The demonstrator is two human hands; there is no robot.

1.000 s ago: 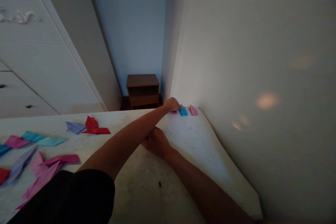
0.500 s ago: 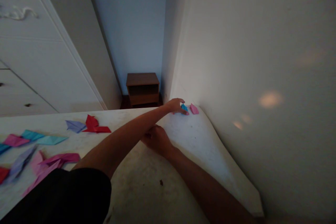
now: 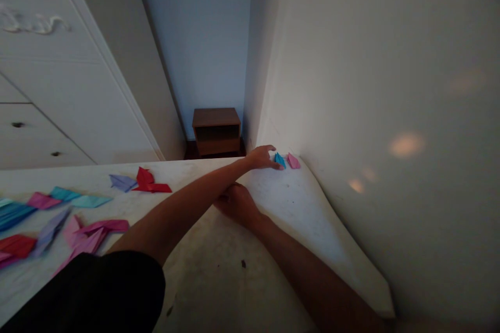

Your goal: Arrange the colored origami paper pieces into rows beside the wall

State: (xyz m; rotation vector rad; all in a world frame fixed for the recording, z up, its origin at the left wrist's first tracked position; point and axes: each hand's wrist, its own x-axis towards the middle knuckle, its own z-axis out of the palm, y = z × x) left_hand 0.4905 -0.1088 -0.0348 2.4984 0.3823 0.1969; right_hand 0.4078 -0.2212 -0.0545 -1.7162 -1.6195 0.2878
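Observation:
My left hand [image 3: 261,157] reaches to the far right end of the white surface, with its thumb and fingers spread apart. Just beyond its thumb stands a small folded blue paper piece [image 3: 279,160]; the thumb tip overlaps its base, and whether they touch I cannot tell. A folded pink paper piece [image 3: 294,161] stands to the right of the blue one. Below my left forearm, my right hand [image 3: 237,205] rests near the surface with its fingers curled in. The forearm partly covers those fingers, so anything inside them is hidden.
Folded red [image 3: 146,181] and lavender [image 3: 122,182] paper pieces lie left of my arm. Several more folded papers, including a pink one [image 3: 88,239], spread over the left of the white surface [image 3: 273,203]. A wall [image 3: 371,88] borders the right; a brown nightstand [image 3: 216,117] stands beyond.
The view has turned slightly to the left. My left hand has drawn back a little from the blue paper piece, which shows more fully. My right hand stays curled.

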